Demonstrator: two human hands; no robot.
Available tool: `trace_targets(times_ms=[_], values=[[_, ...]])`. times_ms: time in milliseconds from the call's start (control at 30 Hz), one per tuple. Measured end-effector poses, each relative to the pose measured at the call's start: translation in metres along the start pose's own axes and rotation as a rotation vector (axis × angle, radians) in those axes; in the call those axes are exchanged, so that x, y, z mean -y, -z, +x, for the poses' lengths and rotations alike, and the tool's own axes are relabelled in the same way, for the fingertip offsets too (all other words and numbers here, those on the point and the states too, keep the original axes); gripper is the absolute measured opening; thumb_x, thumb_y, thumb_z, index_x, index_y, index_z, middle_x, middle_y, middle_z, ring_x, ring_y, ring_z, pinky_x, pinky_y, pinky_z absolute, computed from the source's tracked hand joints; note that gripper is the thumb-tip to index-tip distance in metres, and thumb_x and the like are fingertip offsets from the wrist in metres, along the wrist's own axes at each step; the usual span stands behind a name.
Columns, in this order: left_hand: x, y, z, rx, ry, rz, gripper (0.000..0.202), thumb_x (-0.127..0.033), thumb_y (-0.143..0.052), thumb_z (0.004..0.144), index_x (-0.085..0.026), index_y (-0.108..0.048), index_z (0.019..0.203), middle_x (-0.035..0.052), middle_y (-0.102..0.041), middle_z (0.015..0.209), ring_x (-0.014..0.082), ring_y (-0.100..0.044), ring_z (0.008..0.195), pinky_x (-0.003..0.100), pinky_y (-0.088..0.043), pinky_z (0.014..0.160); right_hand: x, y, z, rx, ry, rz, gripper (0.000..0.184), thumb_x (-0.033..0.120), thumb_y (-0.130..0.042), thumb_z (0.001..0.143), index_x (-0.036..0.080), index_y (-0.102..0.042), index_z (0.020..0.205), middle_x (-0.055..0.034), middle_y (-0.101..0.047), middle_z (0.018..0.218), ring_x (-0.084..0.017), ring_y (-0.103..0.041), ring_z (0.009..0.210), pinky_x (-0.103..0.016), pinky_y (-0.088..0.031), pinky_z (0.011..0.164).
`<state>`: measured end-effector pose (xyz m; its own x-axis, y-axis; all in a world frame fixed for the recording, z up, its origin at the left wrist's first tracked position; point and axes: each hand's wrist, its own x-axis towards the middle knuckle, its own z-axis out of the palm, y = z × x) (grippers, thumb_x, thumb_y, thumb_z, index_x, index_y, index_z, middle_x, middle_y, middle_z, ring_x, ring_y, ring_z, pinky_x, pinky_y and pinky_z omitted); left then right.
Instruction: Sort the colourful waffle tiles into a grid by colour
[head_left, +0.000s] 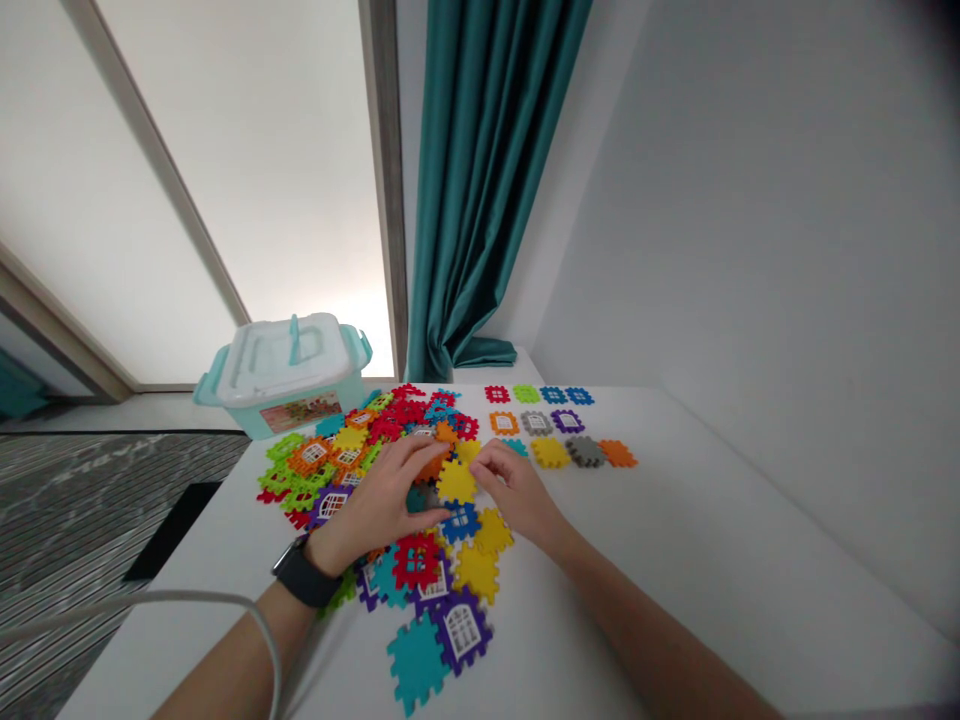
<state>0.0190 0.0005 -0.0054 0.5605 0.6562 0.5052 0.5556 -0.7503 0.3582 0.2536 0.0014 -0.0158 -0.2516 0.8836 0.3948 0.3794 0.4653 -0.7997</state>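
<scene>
A heap of coloured plastic interlocking tiles (352, 450) lies on a white table (712, 560). My left hand (379, 500), with a dark watch (304, 575) on its wrist, rests on the heap, fingers curled over an orange tile (433, 462). My right hand (517, 490) touches the right edge of a yellow tile (456, 481) with its fingertips pinched. Separate tiles lie in rows (551, 425) beyond my right hand: red, green, blue ones, window tiles, then yellow, grey and orange ones.
A mint-green storage box with a clear lid (289, 372) stands at the table's far left corner. A teal curtain (487, 180) hangs behind, beside a window. A white cable (187, 600) crosses my left forearm. A wall runs along the right.
</scene>
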Motion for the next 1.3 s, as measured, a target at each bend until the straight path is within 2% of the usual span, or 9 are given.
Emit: trace_targets(times_ms=[100, 300, 633, 800, 867, 933, 1033, 1133, 1300], values=[[-0.001, 0.002, -0.001, 0.026, -0.056, 0.056, 0.069, -0.038, -0.080, 0.082, -0.026, -0.049, 0.142, 0.0138, -0.054, 0.139, 0.0329, -0.053, 0.128, 0.050, -0.047, 0.108, -0.001, -0.001, 0.000, -0.022, -0.071, 0.054, 0.031, 0.037, -0.054, 0.096, 0.021, -0.053, 0.069, 0.0017, -0.053, 0.072, -0.014, -0.050, 0.067, -0.026, -0.041, 0.062], [-0.001, 0.002, -0.001, -0.012, -0.055, 0.122, 0.044, -0.030, -0.074, 0.086, -0.027, -0.061, 0.128, 0.0124, -0.058, 0.136, 0.0325, -0.056, 0.124, 0.051, -0.048, 0.104, -0.003, -0.005, 0.001, -0.017, -0.142, 0.142, 0.034, 0.040, -0.055, 0.094, 0.021, -0.053, 0.066, 0.0029, -0.052, 0.067, -0.013, -0.049, 0.062, -0.026, -0.040, 0.059], [0.000, 0.000, 0.001, -0.020, -0.104, 0.197, 0.044, -0.040, -0.077, 0.085, -0.023, -0.062, 0.122, 0.0136, -0.058, 0.135, 0.0322, -0.056, 0.122, 0.051, -0.045, 0.105, -0.007, -0.010, -0.002, -0.057, -0.188, 0.119, 0.039, 0.048, -0.056, 0.093, 0.021, -0.051, 0.065, 0.0025, -0.051, 0.067, -0.014, -0.048, 0.061, -0.026, -0.038, 0.057], [-0.002, 0.001, 0.003, -0.038, -0.092, 0.205, 0.041, -0.036, -0.074, 0.084, -0.021, -0.062, 0.121, 0.0136, -0.060, 0.132, 0.0321, -0.058, 0.118, 0.051, -0.045, 0.104, -0.010, -0.013, -0.003, -0.076, -0.199, 0.106, 0.029, 0.043, -0.055, 0.095, 0.021, -0.057, 0.076, 0.0009, -0.057, 0.071, -0.015, -0.055, 0.065, -0.027, -0.046, 0.060], [-0.001, 0.001, 0.002, -0.064, -0.065, 0.196, 0.041, -0.036, -0.074, 0.083, -0.021, -0.062, 0.120, 0.0139, -0.059, 0.132, 0.0322, -0.057, 0.119, 0.050, -0.047, 0.103, -0.008, -0.012, -0.004, -0.109, -0.134, 0.065, 0.017, 0.037, -0.056, 0.094, 0.022, -0.062, 0.095, -0.0025, -0.065, 0.085, -0.017, -0.061, 0.072, -0.029, -0.052, 0.067], [0.001, 0.001, 0.001, -0.100, -0.038, 0.189, 0.042, -0.038, -0.073, 0.084, -0.021, -0.062, 0.121, 0.0141, -0.059, 0.133, 0.0320, -0.057, 0.120, 0.049, -0.048, 0.102, -0.004, -0.009, -0.006, -0.112, 0.011, -0.038, 0.020, 0.031, -0.056, 0.095, 0.023, -0.061, 0.112, -0.0077, -0.068, 0.106, -0.020, -0.066, 0.088, -0.035, -0.056, 0.080], [0.007, 0.000, -0.001, -0.160, -0.029, 0.176, 0.042, -0.038, -0.071, 0.086, -0.019, -0.061, 0.122, 0.0153, -0.057, 0.132, 0.0320, -0.056, 0.121, 0.049, -0.049, 0.102, 0.001, -0.004, -0.009, -0.039, 0.256, -0.223, 0.026, 0.026, -0.056, 0.096, 0.024, -0.059, 0.122, -0.0120, -0.064, 0.125, -0.025, -0.062, 0.116, -0.044, -0.051, 0.101], [0.010, -0.001, -0.002, -0.189, -0.024, 0.160, 0.041, -0.035, -0.070, 0.086, -0.019, -0.060, 0.122, 0.0158, -0.056, 0.132, 0.0323, -0.056, 0.122, 0.049, -0.049, 0.102, 0.000, 0.000, -0.010, 0.013, 0.376, -0.356, 0.029, 0.027, -0.059, 0.097, 0.024, -0.058, 0.126, -0.0126, -0.063, 0.130, -0.026, -0.060, 0.122, -0.047, -0.048, 0.106], [0.010, -0.002, -0.001, -0.194, -0.024, 0.164, 0.040, -0.035, -0.070, 0.086, -0.019, -0.061, 0.121, 0.0155, -0.057, 0.131, 0.0321, -0.056, 0.121, 0.050, -0.050, 0.101, -0.005, 0.003, -0.008, -0.034, 0.499, -0.487, 0.019, 0.022, -0.058, 0.099, 0.023, -0.064, 0.117, -0.0114, -0.068, 0.122, -0.025, -0.063, 0.113, -0.046, -0.052, 0.100]])
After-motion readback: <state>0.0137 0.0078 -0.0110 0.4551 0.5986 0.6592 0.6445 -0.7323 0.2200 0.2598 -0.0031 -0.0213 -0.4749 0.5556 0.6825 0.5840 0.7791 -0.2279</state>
